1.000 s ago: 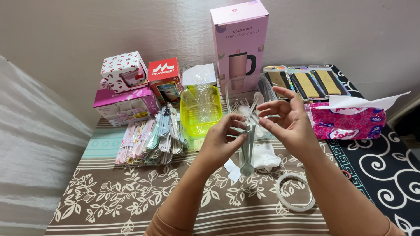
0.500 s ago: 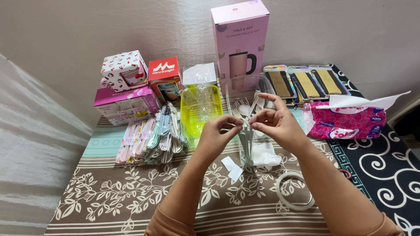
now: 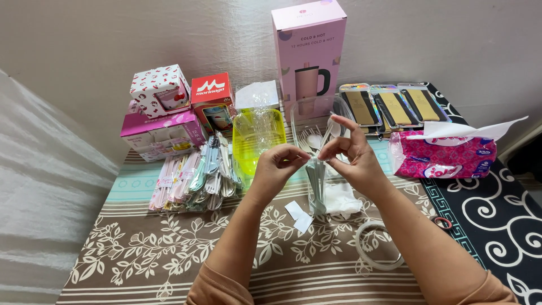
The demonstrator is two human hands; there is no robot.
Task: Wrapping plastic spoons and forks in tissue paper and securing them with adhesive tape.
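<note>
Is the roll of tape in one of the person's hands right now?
No, the roll of tape lies on the tablecloth below the right hand.

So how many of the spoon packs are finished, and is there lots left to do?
A pile of wrapped cutlery packs already lies at the left. Both hands, left hand and right hand, are pinching the top of one clear bag of cutlery now. Loose spoons and forks in the clear tray look still unpacked, so some remains. The tape roll waits nearby.
</note>
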